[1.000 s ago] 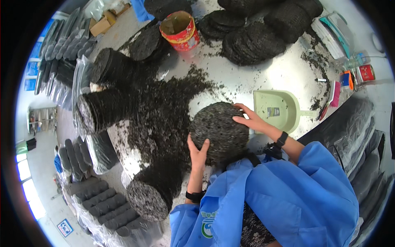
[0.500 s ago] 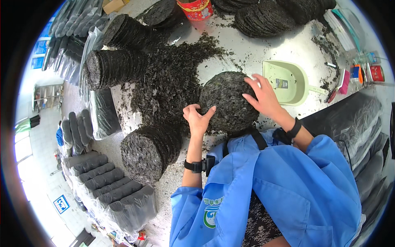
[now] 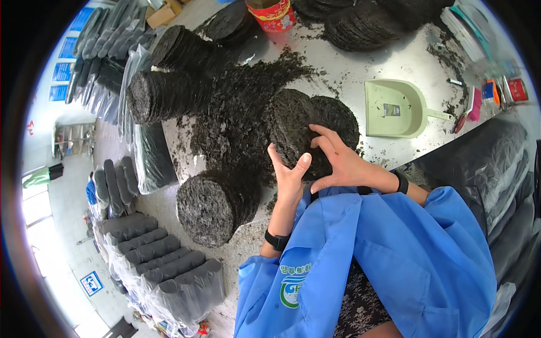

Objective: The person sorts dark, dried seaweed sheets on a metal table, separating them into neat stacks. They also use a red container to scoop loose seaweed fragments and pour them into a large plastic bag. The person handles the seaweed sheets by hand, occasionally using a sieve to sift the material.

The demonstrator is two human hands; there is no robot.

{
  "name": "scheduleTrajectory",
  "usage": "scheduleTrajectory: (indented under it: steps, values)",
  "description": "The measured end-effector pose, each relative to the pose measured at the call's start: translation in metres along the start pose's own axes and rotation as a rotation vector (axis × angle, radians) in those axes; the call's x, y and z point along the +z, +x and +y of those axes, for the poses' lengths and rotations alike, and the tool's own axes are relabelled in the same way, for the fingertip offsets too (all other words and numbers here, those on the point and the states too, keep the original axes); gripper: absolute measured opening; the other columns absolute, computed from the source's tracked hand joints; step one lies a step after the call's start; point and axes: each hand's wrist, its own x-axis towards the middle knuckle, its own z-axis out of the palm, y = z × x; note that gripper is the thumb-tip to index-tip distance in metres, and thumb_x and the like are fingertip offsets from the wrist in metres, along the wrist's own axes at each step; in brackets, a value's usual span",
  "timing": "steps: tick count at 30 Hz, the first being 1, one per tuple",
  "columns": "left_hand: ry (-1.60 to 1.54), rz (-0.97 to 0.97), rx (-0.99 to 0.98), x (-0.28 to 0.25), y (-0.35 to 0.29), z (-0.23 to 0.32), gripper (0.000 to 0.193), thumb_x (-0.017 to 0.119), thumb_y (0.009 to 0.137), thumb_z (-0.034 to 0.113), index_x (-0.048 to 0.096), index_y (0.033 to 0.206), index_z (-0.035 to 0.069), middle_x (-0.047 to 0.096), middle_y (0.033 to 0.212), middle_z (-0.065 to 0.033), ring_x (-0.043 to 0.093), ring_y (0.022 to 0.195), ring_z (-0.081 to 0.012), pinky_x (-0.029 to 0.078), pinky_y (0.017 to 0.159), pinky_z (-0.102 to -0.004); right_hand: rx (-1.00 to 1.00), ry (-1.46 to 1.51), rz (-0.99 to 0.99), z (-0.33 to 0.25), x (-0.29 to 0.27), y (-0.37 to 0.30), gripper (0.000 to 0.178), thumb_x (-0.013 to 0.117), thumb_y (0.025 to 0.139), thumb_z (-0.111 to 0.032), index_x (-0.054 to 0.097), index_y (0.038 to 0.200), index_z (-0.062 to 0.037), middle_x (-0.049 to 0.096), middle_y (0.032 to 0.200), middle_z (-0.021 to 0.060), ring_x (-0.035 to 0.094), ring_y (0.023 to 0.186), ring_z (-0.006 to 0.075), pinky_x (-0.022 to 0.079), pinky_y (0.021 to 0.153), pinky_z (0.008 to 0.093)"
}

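Note:
A stack of dark round dried discs [image 3: 293,127] lies on its side on the metal table [image 3: 394,62]. It has split in two, and a second part [image 3: 338,115] leans away to the right. My left hand [image 3: 289,174] presses against the near face of the stack from below. My right hand [image 3: 338,160] grips the near edge, with its fingers in the gap between the two parts. Both wrists wear dark bands. Blue sleeves cover my arms.
Loose dark crumbs [image 3: 236,107] spread left of the stack. Other cylindrical stacks lie at the table's near left [image 3: 211,203] and far left [image 3: 163,96]. A pale green dustpan [image 3: 394,107] sits to the right, a red tin [image 3: 273,12] at the back. Bagged stacks [image 3: 163,265] line the floor.
The stack has split into two parts, and my right hand has moved from its top down to its near edge. My left hand stays under it. My view has shifted.

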Motion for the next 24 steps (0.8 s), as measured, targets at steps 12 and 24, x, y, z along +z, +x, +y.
scheduleTrajectory:
  steps: [12, 24]
  values:
    - [-0.252, -0.096, 0.056, -0.044, 0.002, -0.035, 0.1, 0.075, 0.074, 0.006, 0.007, 0.147, 0.014, 0.039, 0.134, -0.0115, 0.045, 0.12, -0.0264, 0.04, 0.101, -0.0426, 0.026, 0.206, -0.014, 0.003, 0.0, 0.001, 0.054, 0.07, 0.078, -0.028, 0.043, 0.114, 0.0015, 0.042, 0.126, 0.0235, 0.045, 0.117, 0.0385, 0.037, 0.098, 0.0426]
    - [-0.573, -0.079, 0.062, -0.084, 0.003, -0.036, 0.049, 0.059, 0.085, 0.029, 0.052, 0.127, 0.005, 0.055, 0.128, -0.012, 0.05, 0.118, -0.0306, 0.036, 0.103, -0.0477, 0.277, 0.742, 0.966, 0.061, -0.071, -0.025, 0.02, 0.045, 0.089, 0.0, 0.057, 0.105, -0.0016, 0.055, 0.088, 0.0021, 0.049, 0.085, 0.0074, 0.038, 0.079, 0.0211]
